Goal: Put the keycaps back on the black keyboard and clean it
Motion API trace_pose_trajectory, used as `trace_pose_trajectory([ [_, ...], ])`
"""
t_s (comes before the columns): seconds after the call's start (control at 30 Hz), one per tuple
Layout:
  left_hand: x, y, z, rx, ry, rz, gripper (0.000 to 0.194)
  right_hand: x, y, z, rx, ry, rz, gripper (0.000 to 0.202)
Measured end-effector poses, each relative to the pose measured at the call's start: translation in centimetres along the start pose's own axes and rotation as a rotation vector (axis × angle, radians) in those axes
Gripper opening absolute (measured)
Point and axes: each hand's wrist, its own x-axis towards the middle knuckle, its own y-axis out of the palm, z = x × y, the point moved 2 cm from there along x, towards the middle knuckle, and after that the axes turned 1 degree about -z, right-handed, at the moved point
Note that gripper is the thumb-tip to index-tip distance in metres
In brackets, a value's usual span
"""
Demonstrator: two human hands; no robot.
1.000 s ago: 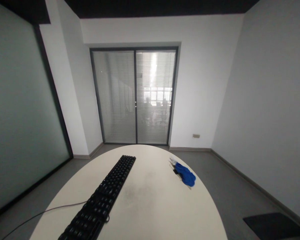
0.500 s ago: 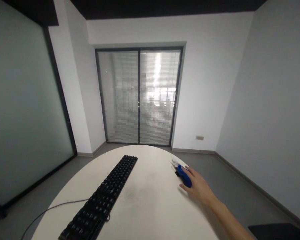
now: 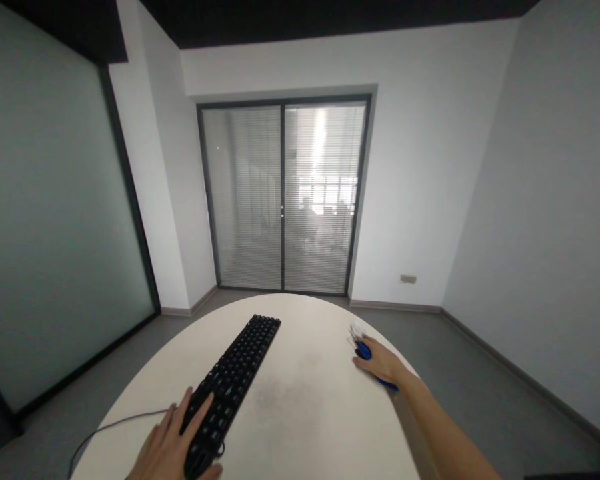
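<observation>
My one view sits on the wearer's head, looking forward and slightly down across the near table (image 3: pixel 300 413) toward the far glass door (image 3: pixel 283 200); no second view overlaps it.

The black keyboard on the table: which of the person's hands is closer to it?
Left. The left hand rests on the keyboard at its near end. The right hand lies apart, over a blue object near the table's right edge.

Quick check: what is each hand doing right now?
Left hand: open, resting on the near end of the black keyboard.
Right hand: laid over the blue object; grip cannot be told.
</observation>
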Motion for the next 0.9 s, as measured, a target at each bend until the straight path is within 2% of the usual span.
trace_pose_trajectory([
  [0.07, -0.2, 1.3, -1.1, 0.029, -0.079, 0.033, 0.088, -0.4, 0.2, 0.5, 0.002, -0.037, -0.006, 0.067],
  [0.17, -0.2, 1.8, -1.3, 0.050, -0.081, -0.002, 0.081, -1.0, 0.6, 1.8, 0.006, -0.084, -0.016, 0.061],
  [0.27, 0.6, 1.3, -0.4, 0.072, -0.070, -0.049, 0.076, -1.3, 1.7, 4.1, 0.011, -0.121, -0.017, 0.060],
  [0.53, 4.7, -1.3, 3.3, 0.099, -0.067, -0.032, 0.074, -1.7, 4.7, 11.3, 0.045, -0.166, -0.026, 0.056],
  [0.73, 6.6, -1.9, 5.5, 0.078, -0.051, -0.009, 0.075, -1.9, 6.8, 18.1, 0.087, -0.210, -0.016, 0.052],
  [0.9, 6.9, -2.0, 5.6, 0.065, -0.102, -0.041, 0.075, -1.6, 9.9, 25.5, 0.112, -0.285, 0.042, 0.050],
])
